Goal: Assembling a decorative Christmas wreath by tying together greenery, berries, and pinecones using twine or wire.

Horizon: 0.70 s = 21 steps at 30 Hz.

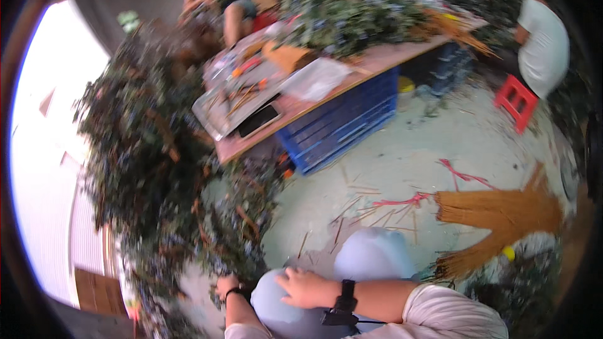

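Note:
My right hand [308, 287] lies across my light-blue trouser knee [270, 295], fingers apart, with nothing seen in it. A black strap with a small device [343, 301] circles that wrist. Beyond the left knee, my left hand [227, 284] is low beside the bottom of a big heap of leafy branches [151, 144]. Its fingers are small and blurred, so their grip cannot be made out. A dark band is on the left wrist. Looser leafy stems [242, 220] with bluish bits spread on the floor just ahead of that hand.
Ahead stands a table [352, 81] with a leafy pile [352, 16], a tray [217, 113] and a phone [259, 119]. Blue crates [339, 129] sit under it. Brown stem bundles [490, 210] and pink ties [402, 201] lie right. Two people work nearby; a red stool [516, 103] is far right.

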Each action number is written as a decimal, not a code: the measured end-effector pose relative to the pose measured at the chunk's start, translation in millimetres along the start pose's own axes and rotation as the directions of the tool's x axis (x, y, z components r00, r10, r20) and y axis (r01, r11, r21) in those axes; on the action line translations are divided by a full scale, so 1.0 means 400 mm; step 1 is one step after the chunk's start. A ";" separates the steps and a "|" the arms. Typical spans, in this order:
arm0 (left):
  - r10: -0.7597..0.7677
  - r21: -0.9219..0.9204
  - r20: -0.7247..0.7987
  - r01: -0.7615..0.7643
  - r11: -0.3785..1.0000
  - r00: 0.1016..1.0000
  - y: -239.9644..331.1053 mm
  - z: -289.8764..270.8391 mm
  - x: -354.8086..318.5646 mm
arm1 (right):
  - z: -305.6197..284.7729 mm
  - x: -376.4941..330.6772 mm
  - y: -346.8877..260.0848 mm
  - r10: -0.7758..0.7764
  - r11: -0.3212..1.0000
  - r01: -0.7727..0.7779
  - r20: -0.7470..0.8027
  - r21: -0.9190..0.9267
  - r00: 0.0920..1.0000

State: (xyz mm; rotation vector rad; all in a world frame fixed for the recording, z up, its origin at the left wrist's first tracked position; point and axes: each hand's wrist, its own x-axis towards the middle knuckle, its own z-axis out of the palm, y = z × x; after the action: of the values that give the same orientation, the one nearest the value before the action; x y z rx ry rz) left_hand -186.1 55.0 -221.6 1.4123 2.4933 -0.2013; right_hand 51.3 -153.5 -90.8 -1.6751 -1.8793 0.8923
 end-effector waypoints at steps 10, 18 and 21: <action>0.143 0.049 0.065 -0.146 0.988 0.988 -0.014 -0.059 -0.036 | -0.025 -0.033 0.028 0.019 1.000 -0.019 -0.008 -0.021 1.000; 0.378 -0.625 -0.016 -0.304 0.719 0.926 -0.376 -0.154 0.132 | -0.023 -0.045 -0.013 -0.103 0.994 0.103 -0.016 -0.038 0.995; 0.504 -0.943 -0.067 -0.219 0.250 0.861 -0.512 -0.218 0.190 | -0.010 -0.043 -0.040 -0.167 0.986 0.165 -0.043 -0.034 0.985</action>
State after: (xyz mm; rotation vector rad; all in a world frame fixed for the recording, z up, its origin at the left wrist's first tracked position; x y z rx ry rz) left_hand -412.9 33.4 -163.3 1.1939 1.4023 0.9738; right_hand 46.0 -170.6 -75.1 -1.5164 -1.9765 0.7561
